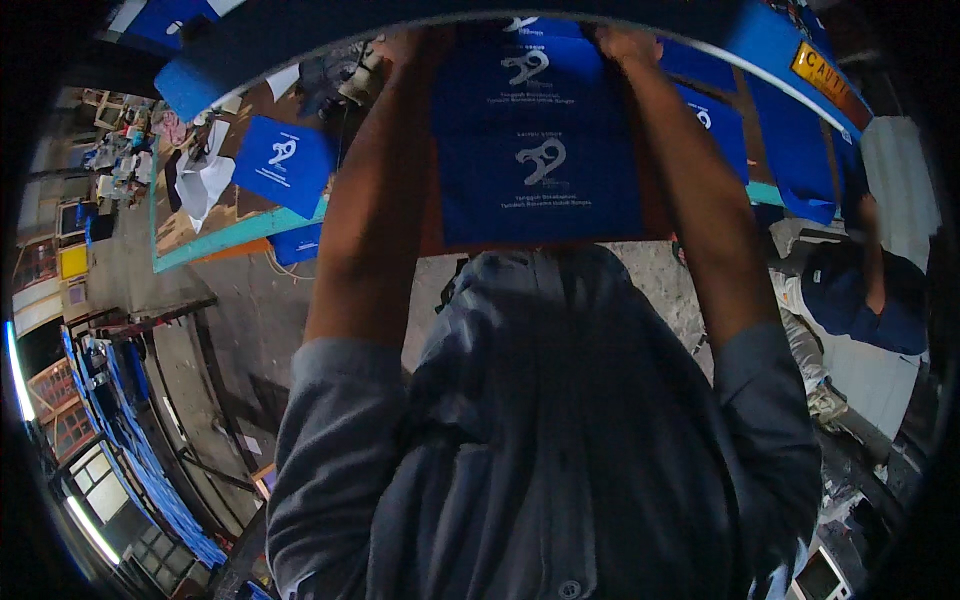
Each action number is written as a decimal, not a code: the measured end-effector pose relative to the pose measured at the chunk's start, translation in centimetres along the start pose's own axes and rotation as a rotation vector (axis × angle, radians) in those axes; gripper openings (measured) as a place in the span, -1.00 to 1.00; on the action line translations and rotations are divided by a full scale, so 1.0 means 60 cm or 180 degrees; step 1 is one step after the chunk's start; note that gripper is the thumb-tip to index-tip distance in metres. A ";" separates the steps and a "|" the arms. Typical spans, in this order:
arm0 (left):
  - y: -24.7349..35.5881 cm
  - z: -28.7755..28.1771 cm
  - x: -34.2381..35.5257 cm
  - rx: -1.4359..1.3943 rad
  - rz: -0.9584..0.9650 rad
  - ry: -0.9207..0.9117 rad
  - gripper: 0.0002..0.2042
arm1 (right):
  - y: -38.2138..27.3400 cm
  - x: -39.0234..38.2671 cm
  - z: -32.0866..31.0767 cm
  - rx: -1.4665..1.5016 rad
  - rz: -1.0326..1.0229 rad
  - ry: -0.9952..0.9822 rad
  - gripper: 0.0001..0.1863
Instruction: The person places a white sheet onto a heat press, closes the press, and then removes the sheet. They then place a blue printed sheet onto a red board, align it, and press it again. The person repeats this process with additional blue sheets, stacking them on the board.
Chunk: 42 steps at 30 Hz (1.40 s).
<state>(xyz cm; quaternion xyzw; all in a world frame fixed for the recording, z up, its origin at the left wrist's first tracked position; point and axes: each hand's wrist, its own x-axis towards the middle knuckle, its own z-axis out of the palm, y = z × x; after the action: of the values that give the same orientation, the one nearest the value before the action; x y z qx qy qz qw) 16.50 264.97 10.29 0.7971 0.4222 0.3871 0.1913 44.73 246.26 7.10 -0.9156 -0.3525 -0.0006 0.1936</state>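
Observation:
Straight ahead of me lie blue fabric pieces with white print; the nearest blue piece [540, 185] hangs slightly toward me over the near edge of the reddish-brown table surface. Both my arms stretch forward along its two sides. My left hand [402, 46] is at the far left corner of the blue fabric, and my right hand [626, 44] is at its far right corner. A dark blue curved bar [340, 50] crosses the top of the view and hides the fingertips of both hands, so their grip does not show.
A table with a teal edge [240, 238] holds another printed blue piece [283, 165] and a white cloth [205, 175] at left. More blue fabric [795, 150] hangs at right, below a yellow label [820, 72]. A co-worker in dark clothing [865, 295] is at the far right.

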 end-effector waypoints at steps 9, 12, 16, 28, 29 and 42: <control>-0.007 0.000 -0.007 -0.0071 0.0127 0.0042 -0.56 | 0.008 0.020 0.020 -0.0111 0.0029 0.0026 -0.45; -0.004 0.000 0.000 -0.0087 0.0120 0.0045 -0.56 | 0.013 0.036 0.020 -0.0251 0.0106 -0.0013 -0.48; -0.002 0.002 0.006 -0.0098 0.0087 0.0034 -0.56 | 0.028 0.044 0.019 -0.0286 -0.0037 0.0192 -0.49; -0.001 -0.001 0.003 -0.0123 0.0045 0.0069 -0.55 | 0.030 0.039 0.001 0.0292 0.0051 0.0075 -0.49; 0.000 -0.001 0.001 -0.0136 0.0033 0.0075 -0.55 | 0.030 0.038 0.000 0.0325 0.0046 0.0075 -0.49; -0.004 -0.008 -0.005 -0.0112 0.0048 0.0106 -0.55 | 0.046 0.040 -0.018 0.0685 0.0070 0.0052 -0.49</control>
<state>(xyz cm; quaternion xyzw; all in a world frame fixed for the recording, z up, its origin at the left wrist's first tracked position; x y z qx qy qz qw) 15.87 264.84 10.27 0.7902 0.4124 0.4090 0.1954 48.46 245.55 7.48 -0.8933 -0.3388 0.0319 0.2937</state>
